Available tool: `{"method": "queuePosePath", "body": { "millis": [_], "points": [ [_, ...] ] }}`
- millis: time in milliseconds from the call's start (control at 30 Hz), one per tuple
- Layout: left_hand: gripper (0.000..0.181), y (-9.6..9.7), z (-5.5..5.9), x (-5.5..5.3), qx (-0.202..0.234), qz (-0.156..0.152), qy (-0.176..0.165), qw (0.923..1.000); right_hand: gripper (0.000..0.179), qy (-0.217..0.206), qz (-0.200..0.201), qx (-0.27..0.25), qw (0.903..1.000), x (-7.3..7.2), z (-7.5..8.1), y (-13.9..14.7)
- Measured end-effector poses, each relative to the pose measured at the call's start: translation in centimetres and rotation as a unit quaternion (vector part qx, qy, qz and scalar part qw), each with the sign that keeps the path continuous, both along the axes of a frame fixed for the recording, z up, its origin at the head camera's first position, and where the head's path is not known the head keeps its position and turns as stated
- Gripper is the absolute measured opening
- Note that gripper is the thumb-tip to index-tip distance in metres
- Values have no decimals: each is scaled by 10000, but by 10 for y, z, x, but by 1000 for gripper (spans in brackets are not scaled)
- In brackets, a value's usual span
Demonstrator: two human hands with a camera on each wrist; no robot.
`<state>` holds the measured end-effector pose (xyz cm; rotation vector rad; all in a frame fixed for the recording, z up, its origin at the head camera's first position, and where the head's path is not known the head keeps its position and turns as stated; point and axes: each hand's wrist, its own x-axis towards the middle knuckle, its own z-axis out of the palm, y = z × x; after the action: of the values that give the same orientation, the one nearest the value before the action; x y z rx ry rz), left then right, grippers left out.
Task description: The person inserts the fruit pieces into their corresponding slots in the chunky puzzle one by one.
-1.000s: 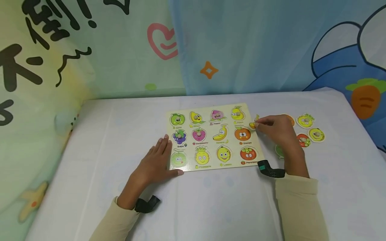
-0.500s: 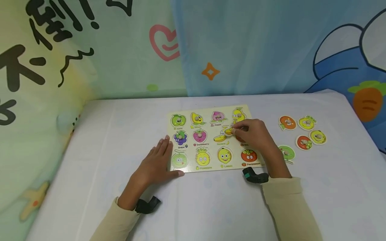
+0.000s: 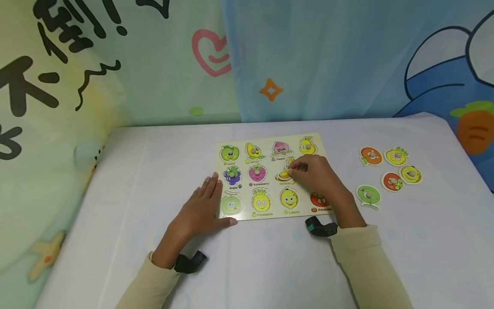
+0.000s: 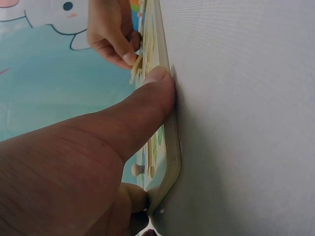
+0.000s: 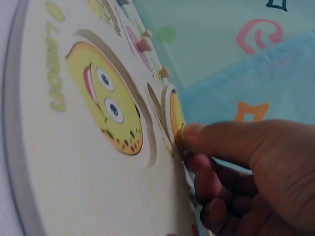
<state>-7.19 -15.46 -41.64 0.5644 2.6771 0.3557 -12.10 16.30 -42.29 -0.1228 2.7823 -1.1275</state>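
Note:
A fruit puzzle board [image 3: 245, 207] lies on the white-covered table. My right hand [image 3: 315, 174] pinches a banana puzzle piece [image 5: 175, 117] by its knob, thumb and fingertips together. The piece sits tilted over the banana slot in the board's middle row, as the right wrist view shows. Beside it is the recessed lemon slot [image 5: 106, 98] with a printed face. At the board's left side my left hand [image 3: 200, 210] rests with fingers straight along the edge. Its thumb [image 4: 147, 96] presses the front edge near the corner.
To the right of the board lie loose knobbed pieces: an orange [image 3: 371, 156], a pineapple [image 3: 396, 156], a lemon [image 3: 411, 174], a red persimmon [image 3: 393, 182] and a green melon [image 3: 368, 195]. Knobbed pieces such as the grape [image 3: 232, 175] and strawberry [image 3: 257, 173] sit in the board.
The right hand has carried the banana piece left from beside the board's right edge to the banana slot, turning it on the way. The left hand stays at the board's left edge.

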Motion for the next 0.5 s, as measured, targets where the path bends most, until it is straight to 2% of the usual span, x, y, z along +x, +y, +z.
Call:
{"method": "queuePosePath", "body": {
  "millis": [267, 500],
  "points": [
    [113, 2, 1, 0, -18, 6, 14, 10000, 16, -145, 36, 283, 9995, 0, 4, -6],
    [113, 2, 2, 0, 33, 33, -5, 10000, 14, -83, 47, 259, 9996, 0, 2, -7]
  ]
}}
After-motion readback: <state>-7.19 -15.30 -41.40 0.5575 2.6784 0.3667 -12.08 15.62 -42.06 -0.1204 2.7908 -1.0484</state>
